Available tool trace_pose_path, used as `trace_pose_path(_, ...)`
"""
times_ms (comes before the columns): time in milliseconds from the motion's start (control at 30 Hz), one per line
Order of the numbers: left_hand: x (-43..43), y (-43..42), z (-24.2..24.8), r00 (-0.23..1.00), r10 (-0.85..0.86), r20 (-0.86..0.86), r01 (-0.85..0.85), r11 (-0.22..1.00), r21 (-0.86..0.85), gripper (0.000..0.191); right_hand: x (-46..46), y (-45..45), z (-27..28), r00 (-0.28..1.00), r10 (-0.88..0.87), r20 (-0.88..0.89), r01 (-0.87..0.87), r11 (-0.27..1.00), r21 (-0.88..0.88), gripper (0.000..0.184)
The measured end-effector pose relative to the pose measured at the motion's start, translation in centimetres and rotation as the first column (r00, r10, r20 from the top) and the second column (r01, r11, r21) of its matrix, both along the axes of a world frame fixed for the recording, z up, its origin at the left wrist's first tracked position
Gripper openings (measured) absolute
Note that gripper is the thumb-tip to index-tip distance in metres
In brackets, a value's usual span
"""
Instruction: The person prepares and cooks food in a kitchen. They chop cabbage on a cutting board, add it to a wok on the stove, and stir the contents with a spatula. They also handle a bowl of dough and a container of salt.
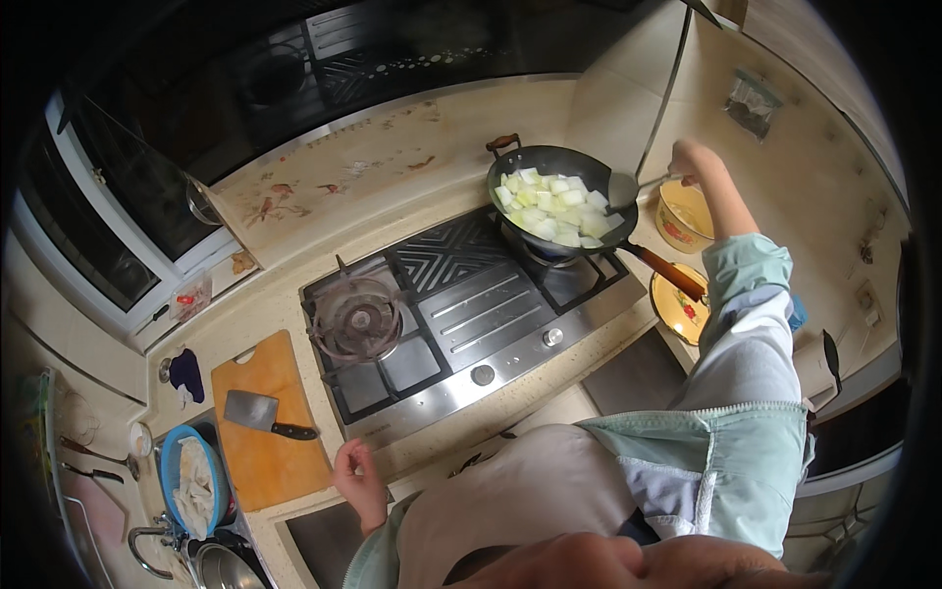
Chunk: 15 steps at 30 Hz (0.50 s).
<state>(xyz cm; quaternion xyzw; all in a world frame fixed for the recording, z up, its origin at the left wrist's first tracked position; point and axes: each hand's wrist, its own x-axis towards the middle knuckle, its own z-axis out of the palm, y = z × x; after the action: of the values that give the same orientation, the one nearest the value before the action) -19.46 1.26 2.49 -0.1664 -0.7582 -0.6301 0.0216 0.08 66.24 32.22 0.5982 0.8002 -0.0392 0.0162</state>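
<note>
A black wok [563, 158] with wooden handles sits on the right burner. It holds pale green-white chopped vegetable pieces [548, 202]. My right hand [694, 160] is closed around the handle of a metal spatula [623, 189], whose blade rests at the wok's right inner side. Below that hand stands a yellow enamel pot [673, 228], with a yellow lid with a floral print [666, 313] nearer to me. My left hand [359, 475] hangs empty by the counter's front edge, its fingers loosely curled. To its left, a cleaver [252, 410] lies on a wooden cutting board [276, 464].
The unused left burner [360, 319] has a round pot stand. Left of the board are a blue basket with pale cloth-like contents [171, 478], a faucet [140, 548] and a metal pan [224, 570]. A dark range hood [441, 59] hangs over the stove.
</note>
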Motion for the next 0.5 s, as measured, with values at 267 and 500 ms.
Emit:
trace_pose_path(267, 1.2, 1.2, 1.9, 1.000, -0.026, -0.015, 0.026, 0.999, -0.022, 0.012, -0.9, 0.8, -13.1, 0.927, 0.208, -0.312, -0.245, 0.966, -0.085, 0.028)
trace_pose_path(500, 0.1, 2.5, 1.6, 0.996, -0.086, -0.032, 0.085, 0.996, -0.020, 0.012, 1.3, -11.1, -2.2, 0.846, 0.532, -0.037, -0.501, 0.816, 0.289, 0.019)
